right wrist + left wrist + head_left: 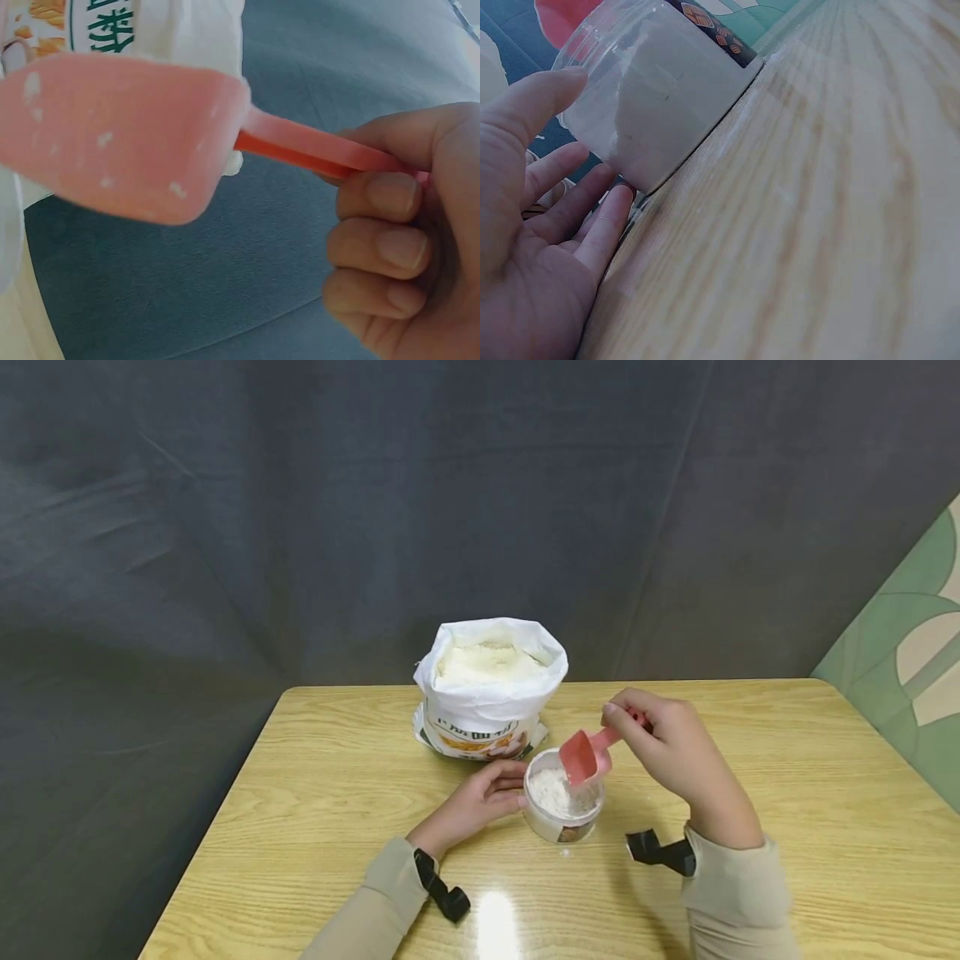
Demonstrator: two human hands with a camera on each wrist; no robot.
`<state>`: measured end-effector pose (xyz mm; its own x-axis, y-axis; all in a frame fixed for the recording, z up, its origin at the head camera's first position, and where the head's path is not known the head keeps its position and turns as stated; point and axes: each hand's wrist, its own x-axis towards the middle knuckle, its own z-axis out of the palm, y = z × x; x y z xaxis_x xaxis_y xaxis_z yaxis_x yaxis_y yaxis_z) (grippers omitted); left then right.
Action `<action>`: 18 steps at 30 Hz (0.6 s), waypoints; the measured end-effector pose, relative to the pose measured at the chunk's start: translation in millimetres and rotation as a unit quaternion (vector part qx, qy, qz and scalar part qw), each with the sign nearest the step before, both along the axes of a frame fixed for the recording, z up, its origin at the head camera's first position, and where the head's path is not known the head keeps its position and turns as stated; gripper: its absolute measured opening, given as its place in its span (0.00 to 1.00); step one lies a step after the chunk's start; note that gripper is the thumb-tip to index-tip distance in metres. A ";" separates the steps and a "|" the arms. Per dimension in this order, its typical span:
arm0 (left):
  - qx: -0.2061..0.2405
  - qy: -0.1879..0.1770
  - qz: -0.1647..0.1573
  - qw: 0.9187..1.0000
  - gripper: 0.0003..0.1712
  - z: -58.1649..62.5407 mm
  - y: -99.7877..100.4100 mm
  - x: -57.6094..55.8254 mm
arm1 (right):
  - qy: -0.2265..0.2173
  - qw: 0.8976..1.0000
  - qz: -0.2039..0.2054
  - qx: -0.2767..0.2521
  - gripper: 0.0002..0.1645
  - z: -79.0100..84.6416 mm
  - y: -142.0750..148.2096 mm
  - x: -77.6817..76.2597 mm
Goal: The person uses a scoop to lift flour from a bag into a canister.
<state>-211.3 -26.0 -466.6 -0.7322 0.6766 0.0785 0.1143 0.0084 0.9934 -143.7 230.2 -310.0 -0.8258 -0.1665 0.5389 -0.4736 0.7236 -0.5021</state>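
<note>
My right hand [663, 745] grips the handle of a pink scoop [581, 758], its fingers curled round it in the right wrist view. The scoop's bowl [127, 139] is tilted over a clear round tub [561, 829], and specks of white powder cling to its underside. White powder [551, 791] partly fills the tub, which stands on the table. At the tub's left side is my left hand [486, 806], thumb and fingers spread loosely about the wall. In the left wrist view the thumb [544, 97] lies near the rim; whether it presses the tub I cannot tell.
Behind the tub stands an open white bag [487, 710] of pale powder, its top rolled down. A wooden table [322, 785] carries everything, with a few powder specks in front of the tub. A dark curtain [465, 493] hangs behind the table's far edge.
</note>
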 end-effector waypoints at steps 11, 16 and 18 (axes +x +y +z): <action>0.007 0.003 0.001 1.000 0.28 0.4 -1.5 0.3 | 0.025 0.987 -0.007 -0.161 0.11 5.9 2.6 5.0; 0.005 -0.004 0.004 1.000 0.28 2.0 -0.5 1.3 | 0.007 0.961 -0.017 -0.277 0.12 9.3 -0.2 6.5; 0.003 -0.004 0.006 1.000 0.28 1.7 0.4 0.8 | -0.011 0.939 -0.007 -0.345 0.13 10.3 -2.0 6.6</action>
<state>-210.5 -25.6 -464.9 -0.7407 0.6676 0.0760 0.1058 0.0043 0.9944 -137.1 228.2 -299.7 -0.8369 0.2274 0.4978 -0.4509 0.2291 -0.8627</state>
